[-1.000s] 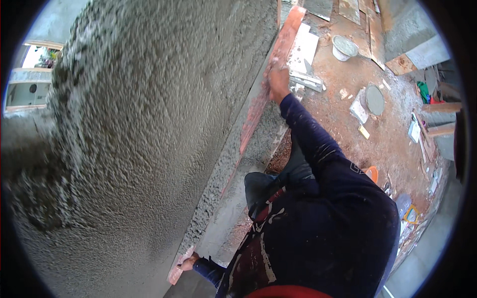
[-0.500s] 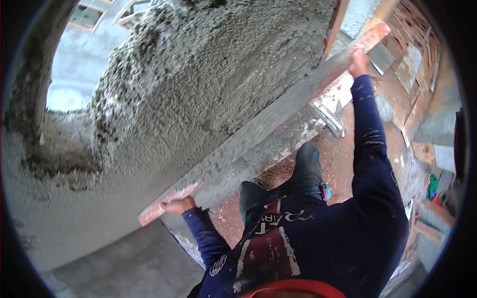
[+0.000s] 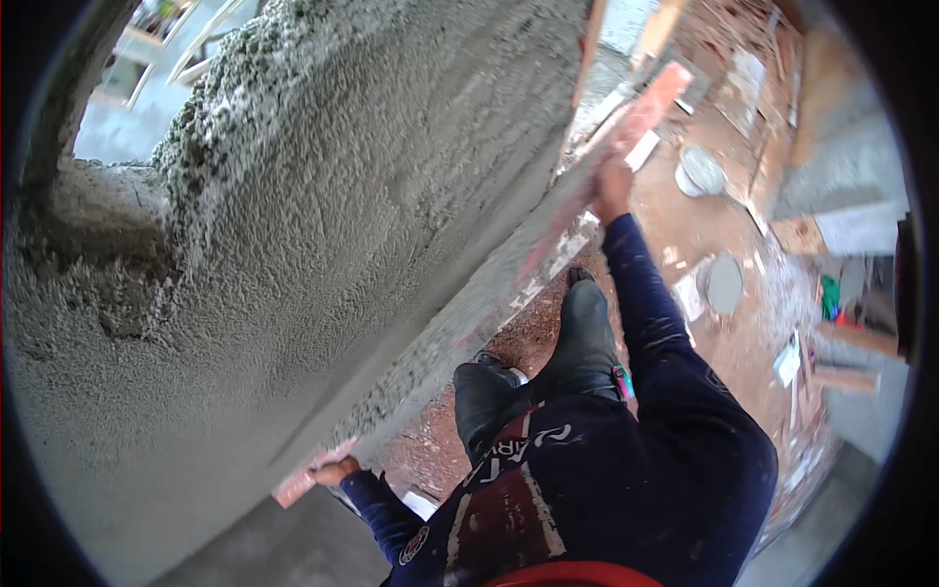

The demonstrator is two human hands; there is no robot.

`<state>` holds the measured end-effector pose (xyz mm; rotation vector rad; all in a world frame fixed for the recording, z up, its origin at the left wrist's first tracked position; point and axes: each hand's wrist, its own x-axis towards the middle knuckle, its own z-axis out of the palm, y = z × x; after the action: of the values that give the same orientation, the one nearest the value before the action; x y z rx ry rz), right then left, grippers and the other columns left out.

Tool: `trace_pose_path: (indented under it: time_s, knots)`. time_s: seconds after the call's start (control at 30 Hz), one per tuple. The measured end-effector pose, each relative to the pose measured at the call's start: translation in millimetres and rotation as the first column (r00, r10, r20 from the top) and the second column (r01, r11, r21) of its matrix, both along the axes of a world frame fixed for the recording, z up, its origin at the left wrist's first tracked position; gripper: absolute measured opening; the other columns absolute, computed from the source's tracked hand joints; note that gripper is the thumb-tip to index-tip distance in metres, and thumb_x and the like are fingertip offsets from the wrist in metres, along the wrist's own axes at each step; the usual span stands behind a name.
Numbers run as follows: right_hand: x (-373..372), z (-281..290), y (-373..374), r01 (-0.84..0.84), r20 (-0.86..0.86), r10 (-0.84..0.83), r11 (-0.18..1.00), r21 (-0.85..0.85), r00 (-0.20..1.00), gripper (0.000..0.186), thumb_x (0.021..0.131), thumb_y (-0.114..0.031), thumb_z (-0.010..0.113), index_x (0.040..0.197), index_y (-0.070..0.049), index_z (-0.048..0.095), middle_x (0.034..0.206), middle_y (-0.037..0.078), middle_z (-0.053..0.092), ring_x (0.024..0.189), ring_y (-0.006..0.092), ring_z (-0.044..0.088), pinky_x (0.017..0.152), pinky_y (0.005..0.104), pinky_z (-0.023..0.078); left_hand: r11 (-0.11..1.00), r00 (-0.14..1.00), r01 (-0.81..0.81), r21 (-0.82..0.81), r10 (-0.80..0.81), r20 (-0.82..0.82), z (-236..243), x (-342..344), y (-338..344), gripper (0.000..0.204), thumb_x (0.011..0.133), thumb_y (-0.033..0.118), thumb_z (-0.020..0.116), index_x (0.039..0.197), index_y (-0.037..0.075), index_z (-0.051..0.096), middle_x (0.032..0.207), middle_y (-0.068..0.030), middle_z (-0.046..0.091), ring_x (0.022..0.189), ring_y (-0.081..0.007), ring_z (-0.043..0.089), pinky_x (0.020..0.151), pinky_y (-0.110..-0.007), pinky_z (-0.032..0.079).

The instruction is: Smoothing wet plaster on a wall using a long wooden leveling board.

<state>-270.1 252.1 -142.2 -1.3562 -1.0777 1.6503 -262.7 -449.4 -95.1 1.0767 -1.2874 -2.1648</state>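
A long, straight reddish screed board (image 3: 494,282) lies slantwise against a wall of wet grey plaster (image 3: 342,215). Fresh plaster is smeared and heaped along much of its length. My left hand (image 3: 335,471) is closed round the near left end. Farther right, my right hand (image 3: 613,188) grips the board close to its far end, fingers partly hidden behind it. The plaster is coarse and lumpy toward the upper left, and smoother in a band along the board.
At the upper left, a rough-edged opening (image 3: 122,117) breaks the wall. My boots stand on reddish ground, below the board. To the right are a pale bucket (image 3: 700,171), a second round container (image 3: 724,284) with grey contents, and scattered wood scraps. Timber pieces (image 3: 849,380) lie farther right.
Both hands have drawn the board along the plaster, lower in the picture and toward me. My view has shifted, and a second round container now shows on the right.
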Motion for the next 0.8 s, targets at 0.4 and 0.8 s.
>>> trace_pose_path:
  time_s: [0.4,0.8]
  knots:
    - [-43,13,-195,0.071,-0.102,-0.074,0.997,-0.041,0.992,0.027,0.089,-0.028,0.043,0.082,-0.002,0.043,0.066,0.004,0.048,0.055,0.0129,0.048,0.046,0.0287,0.041,0.971,0.965,-0.226,-0.073,0.234,0.122,-18,-17,-179,0.055,0.084,0.045,0.037,0.12,0.004,0.041,0.12,-0.0133,0.046,0.108,-0.0314,0.046,0.094,-0.046,0.036]
    - [-45,30,-201,0.061,-0.11,-0.064,0.998,-0.026,0.992,0.033,0.086,-0.032,0.047,0.086,0.001,0.048,0.073,0.008,0.05,0.058,0.0148,0.049,0.046,0.0299,0.043,0.95,0.95,-0.309,-0.05,0.311,0.036,0,-51,-145,0.057,0.082,0.048,0.038,0.119,0.004,0.042,0.118,-0.012,0.046,0.108,-0.0289,0.045,0.093,-0.046,0.036]
